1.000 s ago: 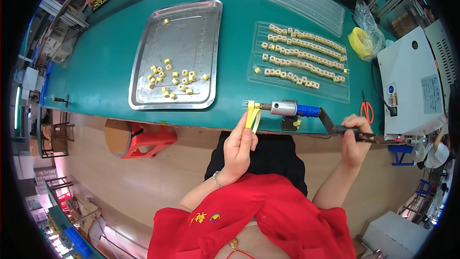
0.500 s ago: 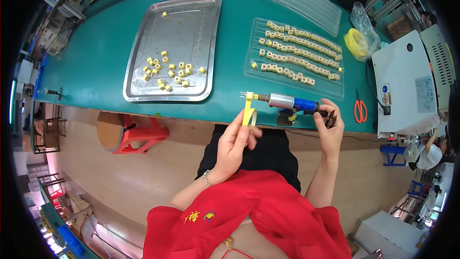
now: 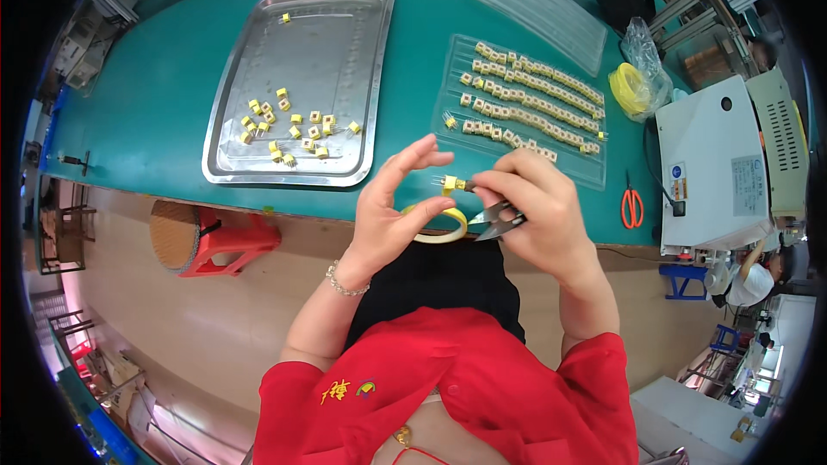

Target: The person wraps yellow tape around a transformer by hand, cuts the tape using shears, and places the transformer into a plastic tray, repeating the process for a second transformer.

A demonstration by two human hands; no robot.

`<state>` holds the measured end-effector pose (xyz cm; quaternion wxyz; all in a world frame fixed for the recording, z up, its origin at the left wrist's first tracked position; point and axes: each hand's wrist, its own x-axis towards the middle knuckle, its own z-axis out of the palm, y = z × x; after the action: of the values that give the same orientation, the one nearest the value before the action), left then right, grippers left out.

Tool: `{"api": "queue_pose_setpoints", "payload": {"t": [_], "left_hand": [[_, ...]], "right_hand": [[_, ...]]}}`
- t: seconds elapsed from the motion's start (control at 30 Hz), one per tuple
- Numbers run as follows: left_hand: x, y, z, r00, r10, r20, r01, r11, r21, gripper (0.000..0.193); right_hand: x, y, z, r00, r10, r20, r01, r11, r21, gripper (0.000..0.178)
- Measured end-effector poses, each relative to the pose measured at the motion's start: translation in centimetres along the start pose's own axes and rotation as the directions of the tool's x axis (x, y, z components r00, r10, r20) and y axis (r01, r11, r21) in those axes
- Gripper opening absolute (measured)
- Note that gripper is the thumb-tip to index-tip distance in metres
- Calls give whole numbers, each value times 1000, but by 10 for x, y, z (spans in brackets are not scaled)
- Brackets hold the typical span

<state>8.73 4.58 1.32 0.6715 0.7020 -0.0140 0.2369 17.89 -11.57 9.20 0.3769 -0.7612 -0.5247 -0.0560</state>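
Note:
My left hand (image 3: 388,207) has its index finger raised and its thumb stretched toward a small yellow-wrapped coil with thin pins (image 3: 451,183). A roll of yellow tape (image 3: 446,235) hangs in that hand, by the thumb; its other fingers are partly hidden. My right hand (image 3: 538,211) holds black snips (image 3: 502,222), blades apart and pointing left near the tape roll. Its fingertips are beside the coil, on the shaft of the winding tool, whose blue body the hand now covers. Whether the tape is joined to the coil I cannot tell.
A metal tray (image 3: 366,133) with loose yellow coils lies at left. Right of it, a clear plastic tray (image 3: 444,125) bears rows of coils; an unfilled clear tray (image 3: 543,13) lies behind. Orange-handled scissors (image 3: 632,209) lie beside a white machine (image 3: 711,172). A red stool (image 3: 233,241) stands at lower left.
My right hand has moved left from the blue tool's far end to the coil, bringing the snips along. My left hand has shifted left, raising its index finger, and the tape roll hangs lower.

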Motion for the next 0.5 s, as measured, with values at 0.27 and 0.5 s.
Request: {"api": "queue_pose_setpoints", "payload": {"t": [0.27,0.5], "left_hand": [[5,-9,0,994,110,-21,-108,988,108,52],[5,-10,-1,990,138,-15,-135,980,143,53]], "right_hand": [[10,-9,11,993,-52,108,74,974,-215,30],[13,-6,12,984,-67,165,104,967,-230,29]]}}
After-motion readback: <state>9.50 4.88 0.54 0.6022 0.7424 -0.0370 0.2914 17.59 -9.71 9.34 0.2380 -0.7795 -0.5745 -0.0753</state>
